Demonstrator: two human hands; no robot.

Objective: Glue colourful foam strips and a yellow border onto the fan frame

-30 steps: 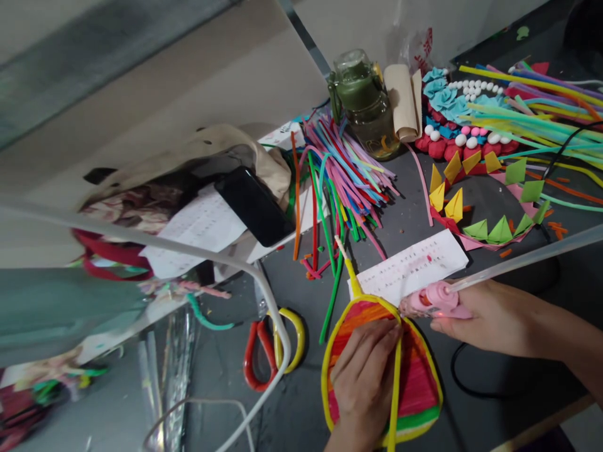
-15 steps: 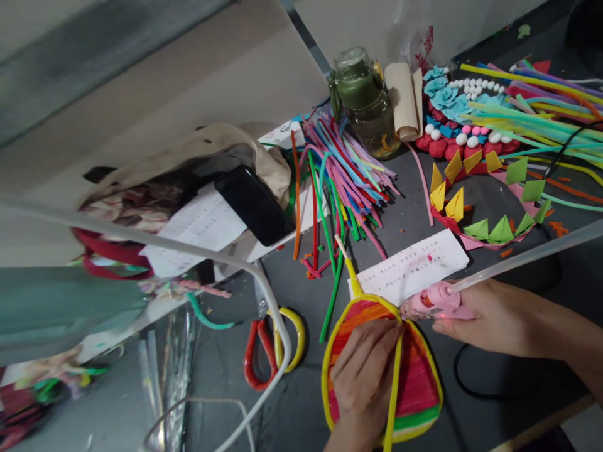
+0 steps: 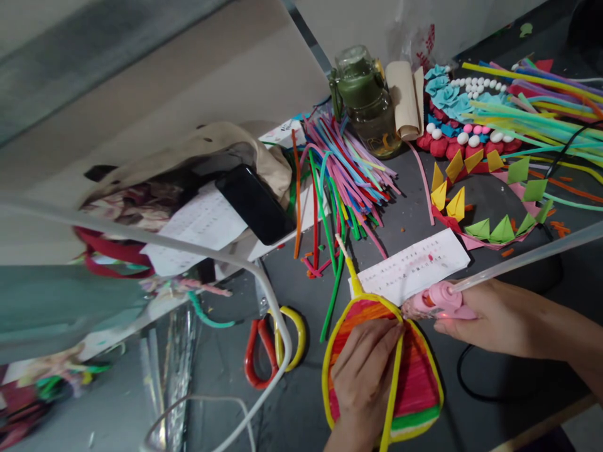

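Observation:
My left hand (image 3: 362, 376) lies over a round fan-shaped craft piece (image 3: 417, 383) with red, orange and green stripes and a fuzzy yellow rim. Its fingertips pinch a yellow pipe cleaner (image 3: 394, 392) against the piece near the top of the rim; the strip runs down across the face. In my right hand (image 3: 499, 320) is a pink hot glue gun (image 3: 440, 301), with a long translucent glue stick (image 3: 527, 258) sticking out of its back. The gun's nozzle points left at the pinched spot, close to my left fingertips. Whether it touches is hard to see.
Scissors (image 3: 257, 355) with red and yellow handles lie to the left, under a white cable (image 3: 277, 301). Behind are bundled pipe cleaners (image 3: 343, 169), a green bottle (image 3: 362, 100), a phone (image 3: 254, 204) and a paper crown (image 3: 502, 232). A handwritten sheet (image 3: 414, 267) touches the work area.

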